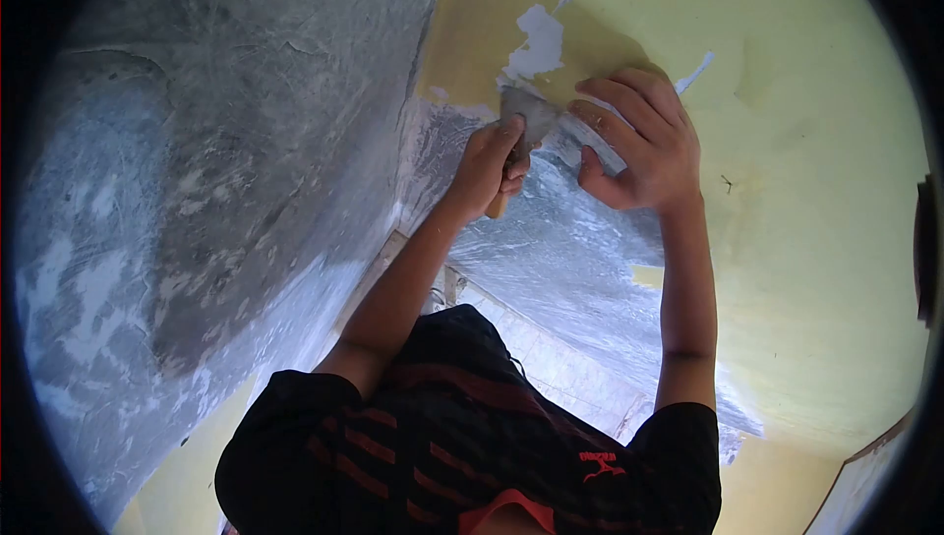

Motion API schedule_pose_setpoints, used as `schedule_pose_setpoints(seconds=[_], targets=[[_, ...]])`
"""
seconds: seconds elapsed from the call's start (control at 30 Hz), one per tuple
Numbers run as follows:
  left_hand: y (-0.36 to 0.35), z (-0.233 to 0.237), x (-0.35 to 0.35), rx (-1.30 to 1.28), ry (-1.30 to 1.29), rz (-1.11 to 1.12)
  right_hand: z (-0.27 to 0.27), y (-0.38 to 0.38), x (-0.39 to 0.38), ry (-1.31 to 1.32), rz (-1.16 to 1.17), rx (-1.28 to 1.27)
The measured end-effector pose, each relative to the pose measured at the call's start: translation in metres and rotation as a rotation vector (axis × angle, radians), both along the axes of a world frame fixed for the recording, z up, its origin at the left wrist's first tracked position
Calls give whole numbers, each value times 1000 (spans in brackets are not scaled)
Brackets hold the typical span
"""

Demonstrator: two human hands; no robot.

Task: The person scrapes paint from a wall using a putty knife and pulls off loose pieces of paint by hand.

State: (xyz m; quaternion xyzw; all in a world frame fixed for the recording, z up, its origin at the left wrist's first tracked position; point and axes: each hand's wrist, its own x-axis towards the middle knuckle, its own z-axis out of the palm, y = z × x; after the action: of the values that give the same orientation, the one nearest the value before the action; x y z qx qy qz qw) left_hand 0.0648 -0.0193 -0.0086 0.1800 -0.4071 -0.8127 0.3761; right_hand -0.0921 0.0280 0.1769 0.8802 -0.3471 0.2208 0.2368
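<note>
My left hand (pixel 492 163) is closed round the handle of a scraper (pixel 531 117), its thumb pressed on the metal blade. The end of a wooden handle (pixel 497 206) shows below my fist. The blade lies against the wall at the edge between yellow paint and bare grey surface. Just right of the blade is my right hand (pixel 644 137), empty, with curved fingers and thumb apart, close to the wall. A whitish strip of the scraped surface (pixel 605 137) shows between its thumb and fingers. Above the blade, a white patch (pixel 538 43) breaks the yellow paint.
A grey scraped wall (pixel 265 142) meets the painted one at a corner on the left. Yellow paint (pixel 806 191) covers the right side, with a small white chip mark (pixel 695 73). Pale tiles (pixel 560 358) show beyond my black shirt (pixel 462 437).
</note>
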Motion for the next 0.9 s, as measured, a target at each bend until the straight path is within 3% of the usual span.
schedule_pose_setpoints(seconds=[0.07,0.2,0.27,0.3,0.37,0.43,0.47,0.53,0.57,0.63,0.67,0.7,0.73,0.77,0.83,0.9], targets=[[17,-3,-8,229,189,99,1,1,0,-19,-3,5],[35,-3,-21,197,291,135,6,25,11,-149,-45,49],[45,11,-25,223,229,375,-17,56,16,-367,-81,171],[47,11,-28,225,230,381,-36,72,20,-529,-142,223],[51,10,-34,248,206,514,-75,91,24,-582,-252,237],[62,12,-40,249,199,455,-104,101,35,-827,-502,528],[67,12,-41,248,198,388,-117,105,37,-833,-504,532],[72,14,-38,200,174,259,-132,109,39,-1317,-544,812],[74,14,-39,153,156,130,-130,112,37,-1321,-549,811],[71,6,-52,25,128,140,-121,119,30,-1407,-596,936],[65,-8,-57,-94,1,136,-120,122,25,-1411,-605,933],[62,-22,-61,-214,-124,133,-119,124,21,-1211,-667,727],[59,3,-41,-189,-146,118,-118,126,17,-1004,-716,525],[61,7,-37,-187,-143,114,-105,127,18,-1002,-721,524],[66,12,-31,-594,-257,837,-73,130,23,-845,-924,610],[64,20,-23,-700,-276,760,-69,127,22,-787,-905,559]])
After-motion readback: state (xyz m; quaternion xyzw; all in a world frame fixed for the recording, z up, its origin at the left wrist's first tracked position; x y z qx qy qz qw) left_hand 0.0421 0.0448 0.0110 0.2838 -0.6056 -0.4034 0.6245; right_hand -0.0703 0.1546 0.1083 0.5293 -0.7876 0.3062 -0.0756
